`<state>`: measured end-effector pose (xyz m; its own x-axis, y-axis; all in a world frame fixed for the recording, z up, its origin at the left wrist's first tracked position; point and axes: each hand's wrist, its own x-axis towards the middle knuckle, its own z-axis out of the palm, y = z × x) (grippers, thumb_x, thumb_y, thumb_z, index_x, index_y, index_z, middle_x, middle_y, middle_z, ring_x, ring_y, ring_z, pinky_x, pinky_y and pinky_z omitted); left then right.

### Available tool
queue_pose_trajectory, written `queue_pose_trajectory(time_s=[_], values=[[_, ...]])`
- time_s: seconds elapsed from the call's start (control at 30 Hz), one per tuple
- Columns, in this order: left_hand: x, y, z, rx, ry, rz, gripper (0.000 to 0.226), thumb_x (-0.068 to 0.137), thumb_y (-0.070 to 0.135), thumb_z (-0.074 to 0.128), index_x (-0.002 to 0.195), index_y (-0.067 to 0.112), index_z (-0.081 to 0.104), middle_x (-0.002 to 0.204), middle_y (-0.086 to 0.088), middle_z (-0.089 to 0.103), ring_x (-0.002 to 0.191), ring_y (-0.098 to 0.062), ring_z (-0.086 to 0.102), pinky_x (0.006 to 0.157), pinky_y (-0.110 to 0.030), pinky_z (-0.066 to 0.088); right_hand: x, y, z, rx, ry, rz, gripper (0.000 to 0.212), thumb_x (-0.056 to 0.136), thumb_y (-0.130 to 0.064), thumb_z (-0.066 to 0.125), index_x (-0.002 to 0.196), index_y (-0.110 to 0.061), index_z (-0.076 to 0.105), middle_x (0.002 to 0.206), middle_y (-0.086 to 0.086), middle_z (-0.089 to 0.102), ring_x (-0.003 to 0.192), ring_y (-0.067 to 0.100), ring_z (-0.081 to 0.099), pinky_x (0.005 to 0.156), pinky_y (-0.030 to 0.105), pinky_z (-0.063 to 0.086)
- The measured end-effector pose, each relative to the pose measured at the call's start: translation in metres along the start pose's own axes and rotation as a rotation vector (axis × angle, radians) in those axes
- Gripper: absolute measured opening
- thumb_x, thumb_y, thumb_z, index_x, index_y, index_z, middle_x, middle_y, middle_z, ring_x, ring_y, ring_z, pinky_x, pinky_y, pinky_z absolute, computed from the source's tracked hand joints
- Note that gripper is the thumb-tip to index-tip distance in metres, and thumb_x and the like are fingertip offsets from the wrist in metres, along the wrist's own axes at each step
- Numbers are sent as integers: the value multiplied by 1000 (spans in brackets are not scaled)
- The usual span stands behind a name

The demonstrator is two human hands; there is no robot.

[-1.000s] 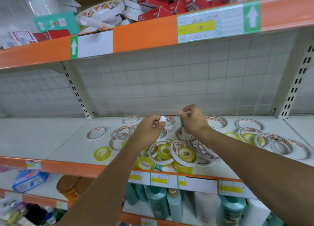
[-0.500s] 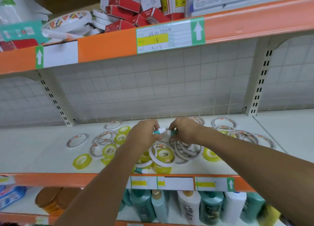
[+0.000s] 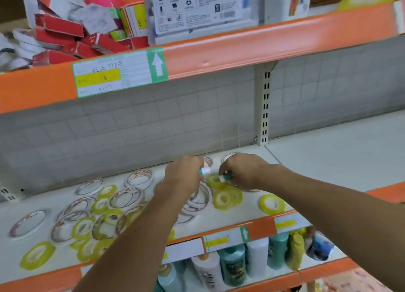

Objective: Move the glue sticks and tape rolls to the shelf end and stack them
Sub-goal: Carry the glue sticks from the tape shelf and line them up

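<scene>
- Left hand: curled round a glue stick, white-and-teal end poking out toward the right; held just above the shelf.
- Right hand: curled round a second glue stick, its end pointing left; the two stick ends near, not touching.
- Both hands now farther right than half a second ago, close to the upright at the bay's end.
- Tape rolls: white-rimmed rings and yellow rolls lying flat, scattered over the shelf as before, mostly left of and beneath the hands.
- Bottles on the shelf below.
</scene>
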<state>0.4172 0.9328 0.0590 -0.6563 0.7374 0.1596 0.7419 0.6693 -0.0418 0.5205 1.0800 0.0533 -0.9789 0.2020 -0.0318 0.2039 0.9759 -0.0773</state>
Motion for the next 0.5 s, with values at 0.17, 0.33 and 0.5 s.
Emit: queue_pose_trajectory(time_s=[0.17,0.33,0.5], values=[[18,35,9,-5,-6,111,18,90,31,64,107,25,60,109,-2,64,101,-27,61,71,-30,40,-22,34,-1,-17,3,94,39,93,-23,58,130,-36,61,129,3,58,114,27,58,75,27,38],[30,71,20,-24,1,237,18,87,30,66,104,24,61,104,-3,64,97,-28,62,73,-34,45,-41,63,-1,-14,-1,225,41,91,-16,58,128,-33,63,120,4,63,107,29,61,70,29,39],[46,108,28,-51,1,360,16,88,27,62,104,22,61,102,-3,62,95,-28,60,66,-31,37,-65,92,7,-20,19,321,43,89,-11,58,126,-32,61,118,3,61,107,27,59,68,31,41]])
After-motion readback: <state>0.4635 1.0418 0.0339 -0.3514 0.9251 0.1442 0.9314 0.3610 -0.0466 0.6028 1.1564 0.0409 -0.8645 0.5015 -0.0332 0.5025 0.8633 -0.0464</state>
